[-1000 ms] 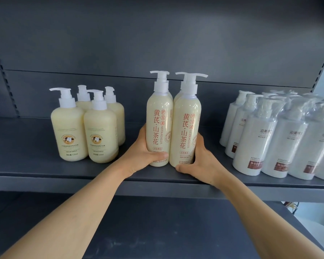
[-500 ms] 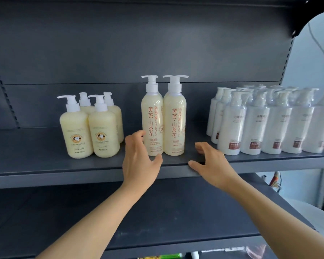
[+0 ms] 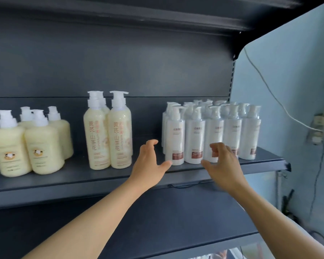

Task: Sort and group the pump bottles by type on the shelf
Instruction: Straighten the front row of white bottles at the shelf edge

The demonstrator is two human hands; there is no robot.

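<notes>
Meanwhile, on a dark grey metal shelf (image 3: pixel 67 177), three groups of pump bottles stand apart: squat pale-yellow bottles (image 3: pixel 26 146) at left, tall cream bottles with orange lettering (image 3: pixel 108 139) in the middle, slim white bottles with brown labels (image 3: pixel 209 135) at right. A person's left hand (image 3: pixel 150 163), fingers spread and empty, hovers just beside the white group; the right hand (image 3: pixel 223 161), fingers loosely curled and holding nothing, hangs before it. A white cable (image 3: pixel 269 90) crosses the pale blue wall (image 3: pixel 297 62).

Centre frame, on dark shelf (image 3: pixel 45 181): tall cream bottles (image 3: pixel 108 131). Squat yellow bottles (image 3: pixel 28 144) at left, white bottles (image 3: pixel 211 128) at right. Left hand (image 3: pixel 150 163) and right hand (image 3: pixel 223 163) raised before white bottles, fingers loosely curled, holding nothing.
</notes>
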